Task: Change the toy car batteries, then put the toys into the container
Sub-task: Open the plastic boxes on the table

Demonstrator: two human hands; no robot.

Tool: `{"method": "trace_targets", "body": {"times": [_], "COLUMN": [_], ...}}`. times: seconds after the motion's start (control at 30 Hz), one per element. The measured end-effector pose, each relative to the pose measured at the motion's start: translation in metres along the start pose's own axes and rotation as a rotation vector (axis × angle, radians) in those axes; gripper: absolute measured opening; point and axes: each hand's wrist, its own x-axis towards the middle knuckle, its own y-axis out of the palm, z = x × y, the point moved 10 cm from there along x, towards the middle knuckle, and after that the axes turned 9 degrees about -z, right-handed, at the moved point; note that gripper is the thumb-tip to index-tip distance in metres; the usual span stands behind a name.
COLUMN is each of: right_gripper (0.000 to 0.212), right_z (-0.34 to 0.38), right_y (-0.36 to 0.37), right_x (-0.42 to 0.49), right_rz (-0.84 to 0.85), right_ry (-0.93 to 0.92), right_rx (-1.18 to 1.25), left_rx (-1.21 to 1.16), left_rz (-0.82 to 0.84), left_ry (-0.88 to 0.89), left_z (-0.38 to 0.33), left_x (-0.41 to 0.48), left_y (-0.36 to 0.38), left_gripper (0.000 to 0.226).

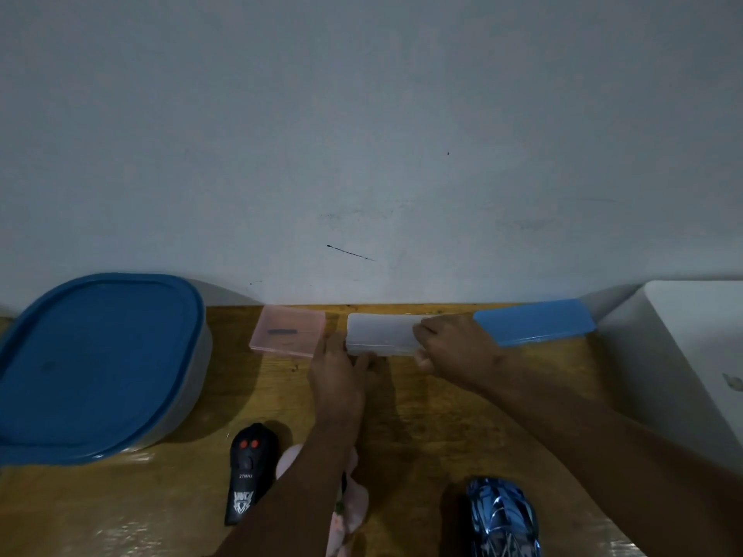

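Note:
A translucent white plastic case (pixel 382 333) lies at the back of the wooden table (pixel 257 396), against the wall. My left hand (pixel 337 365) grips its left end and my right hand (pixel 454 347) grips its right end. A shiny blue toy car (pixel 502 516) sits at the near edge, right of centre. A black remote control (pixel 249 472) with two red buttons lies near the front, left of my left forearm. A pink toy (pixel 349 504) lies partly hidden under that forearm. A large container with a blue lid (pixel 96 363) stands at the left.
A flat pink case (pixel 287 330) lies just left of the white case. A blue case (pixel 534 321) lies to its right by the wall. A white box (pixel 683 355) stands at the right edge. A pale wall rises right behind the table.

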Motion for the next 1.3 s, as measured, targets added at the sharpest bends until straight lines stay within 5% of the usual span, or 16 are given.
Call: {"method": "trace_targets", "body": {"times": [0.5,0.7,1.1,1.3], "right_gripper": [0.027,0.012,0.042,0.022], "right_z": [-0.042,-0.053,-0.049,-0.019], "right_y": [-0.027,-0.036,-0.015,-0.014], "right_x": [0.009,0.016,0.008,0.000], "right_rz": [-0.226,-0.402,-0.313,-0.270], "right_ry": [0.206,0.290,0.320,0.227], "right_rx": [0.380,0.214,0.195,0.314], "left_rx": [0.089,0.069,0.017,0.018], "left_rz": [0.090,0.060,0.046,0.026], "left_ry": [0.074,0.058,0.068,0.117], "left_z": [-0.003,-0.002,0.001,-0.002], "left_x": [-0.006,-0.003,-0.005,-0.004], "left_y": [0.008,0.006,0.008,0.005], "left_gripper": [0.058,0.046,0.038,0.030]}}
